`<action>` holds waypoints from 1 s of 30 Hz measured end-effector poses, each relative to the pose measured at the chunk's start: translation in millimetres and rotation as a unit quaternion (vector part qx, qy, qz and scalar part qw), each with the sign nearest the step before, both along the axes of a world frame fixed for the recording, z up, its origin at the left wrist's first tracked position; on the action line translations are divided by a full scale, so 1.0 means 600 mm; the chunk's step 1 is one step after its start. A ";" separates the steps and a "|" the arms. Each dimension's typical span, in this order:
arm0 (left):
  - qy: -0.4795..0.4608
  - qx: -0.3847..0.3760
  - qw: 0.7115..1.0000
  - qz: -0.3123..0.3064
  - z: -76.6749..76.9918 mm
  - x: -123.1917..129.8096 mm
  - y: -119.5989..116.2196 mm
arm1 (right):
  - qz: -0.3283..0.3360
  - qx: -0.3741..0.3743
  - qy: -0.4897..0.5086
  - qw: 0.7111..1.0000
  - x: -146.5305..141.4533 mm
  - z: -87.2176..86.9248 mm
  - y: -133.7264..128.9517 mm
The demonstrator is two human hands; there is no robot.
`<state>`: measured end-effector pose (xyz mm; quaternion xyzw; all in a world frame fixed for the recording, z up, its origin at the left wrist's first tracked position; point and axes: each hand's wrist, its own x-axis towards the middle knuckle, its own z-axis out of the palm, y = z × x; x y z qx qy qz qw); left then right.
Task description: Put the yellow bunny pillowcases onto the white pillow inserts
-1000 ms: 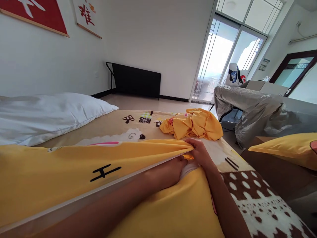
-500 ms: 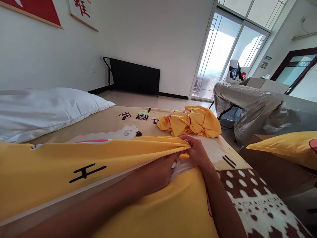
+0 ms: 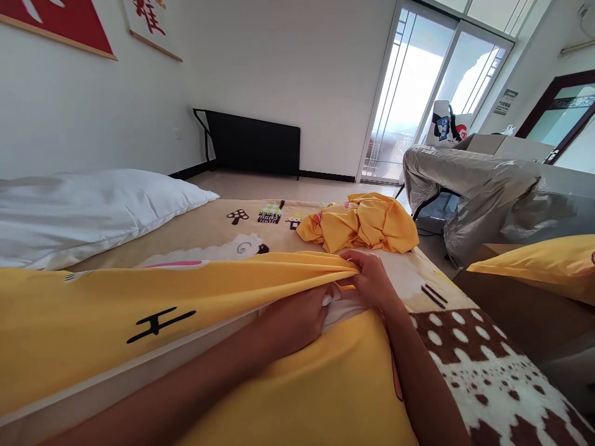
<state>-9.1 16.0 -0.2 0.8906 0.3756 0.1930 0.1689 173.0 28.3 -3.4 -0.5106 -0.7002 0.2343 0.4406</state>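
Observation:
A yellow cloth cover (image 3: 223,288) with black printed lines stretches across the foreground, its open edge showing a pale inner side. My left hand (image 3: 302,319) reaches into that opening, closed on a bit of white cloth (image 3: 331,293); the fingertips are partly hidden. At the gathered end of the cover, my right hand (image 3: 372,279) pinches the yellow folds between thumb and fingers. Both hands are close together. Just beyond them a crumpled yellow cloth (image 3: 367,223) lies on the patterned blanket (image 3: 204,229).
A white pillow (image 3: 102,210) rests at the left. On the right, a yellow pillow (image 3: 543,266) lies on a brown box (image 3: 497,310). Farther back are a plastic-covered table (image 3: 493,179), a black panel (image 3: 253,142) by the wall and a glass sliding door (image 3: 413,93).
Both hands keep their grip in nearly the same place. The view has shifted slightly, and the cover looks almost unchanged.

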 end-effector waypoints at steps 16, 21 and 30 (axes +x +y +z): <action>0.018 0.007 0.999 -0.037 0.009 0.006 -0.001 | -0.006 0.003 -0.002 1.000 0.001 -0.005 -0.003; 0.007 0.010 0.998 -0.058 0.001 0.004 0.004 | -0.080 0.042 -0.133 0.987 -0.002 0.010 -0.013; 0.031 0.046 0.996 -0.070 0.003 0.003 0.002 | -0.033 0.040 -0.082 0.995 -0.004 0.011 -0.015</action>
